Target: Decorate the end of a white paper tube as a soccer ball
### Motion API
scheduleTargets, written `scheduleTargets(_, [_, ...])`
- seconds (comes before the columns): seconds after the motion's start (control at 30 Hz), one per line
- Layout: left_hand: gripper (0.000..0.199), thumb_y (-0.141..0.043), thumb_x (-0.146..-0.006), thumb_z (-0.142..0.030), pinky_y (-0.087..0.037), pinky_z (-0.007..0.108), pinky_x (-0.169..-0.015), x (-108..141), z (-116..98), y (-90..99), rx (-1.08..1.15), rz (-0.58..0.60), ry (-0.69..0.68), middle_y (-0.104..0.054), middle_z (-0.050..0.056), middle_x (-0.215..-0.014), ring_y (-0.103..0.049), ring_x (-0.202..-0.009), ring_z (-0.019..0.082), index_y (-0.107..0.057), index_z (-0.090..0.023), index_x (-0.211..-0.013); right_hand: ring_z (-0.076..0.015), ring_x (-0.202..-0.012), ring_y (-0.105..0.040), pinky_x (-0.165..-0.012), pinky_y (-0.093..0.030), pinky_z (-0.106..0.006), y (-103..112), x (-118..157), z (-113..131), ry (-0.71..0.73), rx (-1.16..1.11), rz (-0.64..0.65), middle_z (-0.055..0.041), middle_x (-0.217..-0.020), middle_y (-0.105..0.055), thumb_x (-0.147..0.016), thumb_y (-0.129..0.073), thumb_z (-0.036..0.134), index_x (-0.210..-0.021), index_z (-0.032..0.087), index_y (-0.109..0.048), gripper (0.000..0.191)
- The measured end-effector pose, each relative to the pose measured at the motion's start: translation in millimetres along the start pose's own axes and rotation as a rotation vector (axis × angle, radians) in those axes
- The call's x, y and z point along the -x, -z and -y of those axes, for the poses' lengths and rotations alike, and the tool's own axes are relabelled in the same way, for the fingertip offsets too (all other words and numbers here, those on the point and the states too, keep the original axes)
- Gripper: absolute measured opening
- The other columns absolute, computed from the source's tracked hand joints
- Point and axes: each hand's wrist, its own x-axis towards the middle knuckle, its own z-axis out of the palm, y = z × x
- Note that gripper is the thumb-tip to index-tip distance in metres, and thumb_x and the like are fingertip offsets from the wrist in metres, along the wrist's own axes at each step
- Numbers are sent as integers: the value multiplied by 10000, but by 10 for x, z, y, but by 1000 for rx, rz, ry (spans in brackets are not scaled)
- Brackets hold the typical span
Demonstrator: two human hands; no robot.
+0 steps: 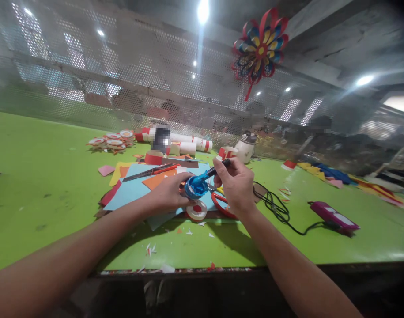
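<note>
My left hand (pixel 168 192) is closed around a small round pot of blue paint (pixel 195 191), tilted a little toward me. Between the fingers of my right hand (pixel 236 183) is a paintbrush (pixel 218 169) with a black handle; its blue-coated end dips into the pot. Just below the pot lies a white paper disc (pixel 197 212) with a red centre. Red-handled scissors (pixel 218 203) rest partly hidden by my right hand. Underneath both hands spread light blue sheets of paper (pixel 122 195), with orange and yellow ones among them.
White and red paper tubes (pixel 188 145) lie behind the sheets, near stacked paper discs (pixel 114 142) and a white bottle (pixel 245 149). On the right are a purple power strip (pixel 334 217) and its black cable (pixel 277 205). Paper scraps (pixel 150 249) dot the green table's (pixel 49 185) front. A paper flower (pixel 261 49) hangs above.
</note>
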Motion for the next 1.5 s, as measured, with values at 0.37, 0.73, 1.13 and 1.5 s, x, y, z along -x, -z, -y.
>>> scheduleTargets(0.37, [463, -765, -656, -317, -493, 384, -820, -1, 8, 21, -26, -1, -25, -707, 90, -1054, -655, -941, 274, -638, -187, -1082, -89, -411, -522, -408, -428, -231, 28, -2, -2, 63, 22, -49, 64, -496, -556, -805, -718, 427, -704, 206, -516, 316])
scheduleTargets(0.73, [456, -769, -636, -257, -516, 365, -809, 15, 44, 65, 121, 81, -20, -728, 42, -1000, -677, -902, 246, -659, -226, -1077, -94, -434, -516, -442, -435, -241, 174, -98, 2, 117, 27, -25, 49, -503, -564, -839, -698, 406, -743, 191, -575, 266])
scheduleTargets(1.13, [435, -812, -600, -286, -502, 377, -840, -25, 78, 116, 296, 163, 10, -717, 71, -972, -662, -909, 242, -625, -161, -972, -110, -475, -555, -484, -490, -258, 265, -162, 40, 203, -2, 98, 40, -558, -580, -869, -652, 440, -852, 190, -595, 257])
scheduleTargets(1.5, [449, -807, -622, -300, -485, 367, -825, -25, 120, 120, 247, 192, -14, -701, 50, -969, -646, -909, 242, -649, -176, -1024, -107, -487, -559, -489, -488, -255, 323, -221, 9, 211, 16, 201, 51, -576, -554, -897, -622, 439, -877, 198, -565, 248])
